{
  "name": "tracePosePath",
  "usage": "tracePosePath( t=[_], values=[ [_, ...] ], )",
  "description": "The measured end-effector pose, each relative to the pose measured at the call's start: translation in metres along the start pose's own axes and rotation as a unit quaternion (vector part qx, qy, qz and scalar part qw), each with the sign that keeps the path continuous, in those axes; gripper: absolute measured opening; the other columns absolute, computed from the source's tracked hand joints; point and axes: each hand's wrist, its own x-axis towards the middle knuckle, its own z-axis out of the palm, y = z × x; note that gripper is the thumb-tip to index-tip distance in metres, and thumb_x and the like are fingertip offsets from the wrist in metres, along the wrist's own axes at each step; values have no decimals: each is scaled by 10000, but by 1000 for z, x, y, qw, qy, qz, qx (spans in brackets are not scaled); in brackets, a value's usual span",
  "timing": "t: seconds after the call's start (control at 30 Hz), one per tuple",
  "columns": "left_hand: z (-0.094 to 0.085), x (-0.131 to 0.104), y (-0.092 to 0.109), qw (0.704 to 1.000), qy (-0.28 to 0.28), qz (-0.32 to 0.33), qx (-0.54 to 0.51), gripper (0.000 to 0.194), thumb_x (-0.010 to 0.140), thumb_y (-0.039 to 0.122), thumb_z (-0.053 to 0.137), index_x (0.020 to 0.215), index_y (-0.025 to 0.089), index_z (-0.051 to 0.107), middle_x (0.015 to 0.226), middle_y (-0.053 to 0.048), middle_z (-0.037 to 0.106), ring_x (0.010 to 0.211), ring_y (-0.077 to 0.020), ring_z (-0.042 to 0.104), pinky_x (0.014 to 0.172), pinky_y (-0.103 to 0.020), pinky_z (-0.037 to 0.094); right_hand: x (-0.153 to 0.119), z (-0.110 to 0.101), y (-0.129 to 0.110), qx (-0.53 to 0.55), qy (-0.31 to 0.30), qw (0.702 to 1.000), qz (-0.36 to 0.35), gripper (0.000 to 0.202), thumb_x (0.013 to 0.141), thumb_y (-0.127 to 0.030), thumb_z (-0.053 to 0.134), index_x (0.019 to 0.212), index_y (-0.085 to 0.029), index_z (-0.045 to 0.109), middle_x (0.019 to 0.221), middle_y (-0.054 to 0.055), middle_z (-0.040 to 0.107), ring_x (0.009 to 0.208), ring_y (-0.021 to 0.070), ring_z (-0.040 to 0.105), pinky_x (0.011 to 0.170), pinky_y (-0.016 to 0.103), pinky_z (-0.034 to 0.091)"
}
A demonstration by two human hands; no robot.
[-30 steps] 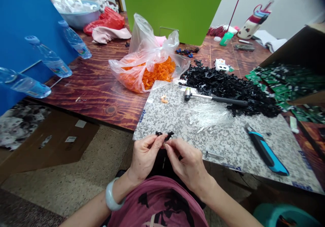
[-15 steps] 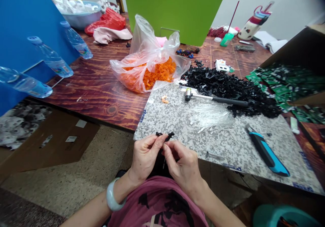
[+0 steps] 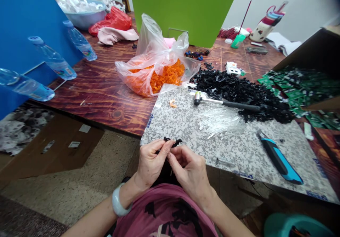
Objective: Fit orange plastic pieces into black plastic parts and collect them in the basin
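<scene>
My left hand point(image 3: 152, 162) is closed, pinching a small black plastic part point(image 3: 176, 143) between thumb and fingers, just over the near edge of the speckled board point(image 3: 183, 122). The part's two ends stick out above my fingertips; its middle is covered. My right hand point(image 3: 191, 168) is also closed, thumb against curled fingers, its tips meeting the left thumb at the underside of the part. What the right fingers grip is hidden. Beyond the hands lie a heap of thin clear-white sticks point(image 3: 221, 121), a small hammer point(image 3: 223, 102) and a large pile of similar black parts point(image 3: 239, 85).
A clear bag of orange pieces point(image 3: 167, 74) stands behind the board. On the right lie a blue-black utility knife point(image 3: 281, 161), a short metal rod point(image 3: 225, 161) and green circuit boards point(image 3: 300, 88) in a box. Several water bottles point(image 3: 57, 62) are at left.
Both hands stay together around the black part. My right thumb has shifted slightly left, and the thin rod that showed below the fingers is now barely visible.
</scene>
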Motion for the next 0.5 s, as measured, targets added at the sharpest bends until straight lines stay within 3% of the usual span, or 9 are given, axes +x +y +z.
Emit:
tracePosePath(
  t=[0.27,0.5],
  values=[
    [0,-1,-1,1000,-9,-9,1,293,878,263,542,655,132,678,543,31,452,535,-107,445,529,-226,353,2,1,0,-6,-1,1000,-12,138,854,-211,522,740,-168,585,606,-3,633,460,87,560,466,179,453],
    [-4,2,0,997,-24,53,54,341,883,217,516,553,153,569,526,45,373,496,-94,387,499,-227,319,8,-11,1,4,-11,1000,16,65,811,-229,575,838,-183,537,572,-15,624,448,98,573,413,170,429]
  ],
)
